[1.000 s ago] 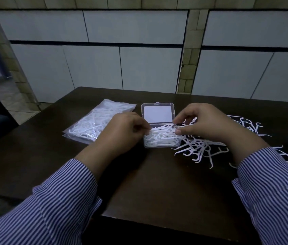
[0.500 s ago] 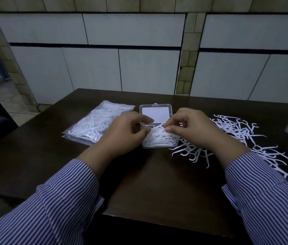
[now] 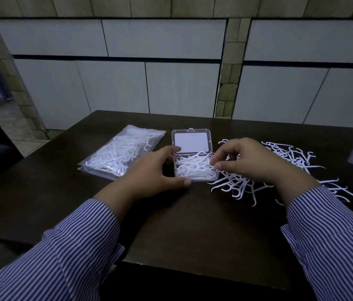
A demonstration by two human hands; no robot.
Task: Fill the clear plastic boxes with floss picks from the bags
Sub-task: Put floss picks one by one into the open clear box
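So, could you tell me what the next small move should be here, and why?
Probably fold the open lid down: the clear box already looks heaped with floss picks, the left hand steadies it, and the right hand hovers at its edge.

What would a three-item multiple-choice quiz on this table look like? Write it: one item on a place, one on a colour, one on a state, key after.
1. Where does the bag of floss picks lie?
A. left of the clear box
B. inside the box
C. on the floor

2. What colour are the loose floss picks on the table?
A. green
B. white
C. red

3. How is the clear box?
A. lid shut
B. lid open, picks inside
C. lid open, empty

Key: 1 A, the bag rests on the table beyond the left hand. 2 B, the pile by the right hand is white. 3 B, the lid lies back and white picks fill the base.
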